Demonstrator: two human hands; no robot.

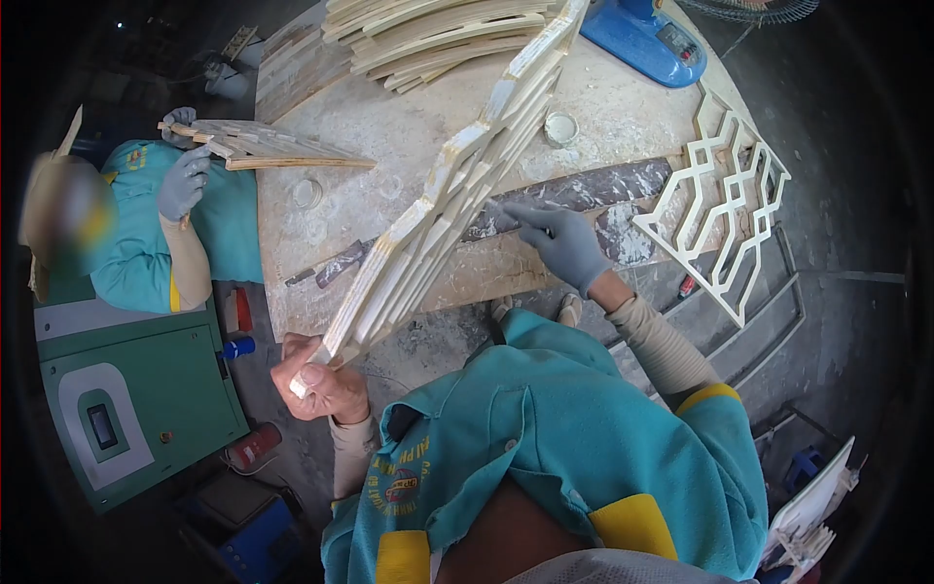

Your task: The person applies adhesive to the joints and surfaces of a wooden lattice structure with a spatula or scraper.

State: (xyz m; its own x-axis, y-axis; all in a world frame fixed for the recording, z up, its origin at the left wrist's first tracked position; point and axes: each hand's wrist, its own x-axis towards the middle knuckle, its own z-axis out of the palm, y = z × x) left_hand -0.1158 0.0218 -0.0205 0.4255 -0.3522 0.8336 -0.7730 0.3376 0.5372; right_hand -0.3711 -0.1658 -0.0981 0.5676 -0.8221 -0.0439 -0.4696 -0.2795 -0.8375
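Observation:
My bare left hand [321, 382] grips the lower end of a long pale wooden lattice panel [438, 195], which stands on edge and rises diagonally across the view. White filler marks its edge. My right hand [564, 245], in a grey glove, is to the right of the panel with its index finger stretched toward it; the other fingers look curled, and whether they hold anything is hidden. Beneath that hand lies a dark, white-smeared strip [593, 190] on the worktable [409, 122]. A small round tub of white paste [560, 128] stands beyond it.
At the left a co-worker [146, 214] in gloves holds another lattice piece [282, 146]. Stacked slats [428, 39] lie at the back, near a blue scale [647, 44]. A second lattice panel [720, 200] overhangs the table's right edge. A green cabinet [146, 409] stands lower left.

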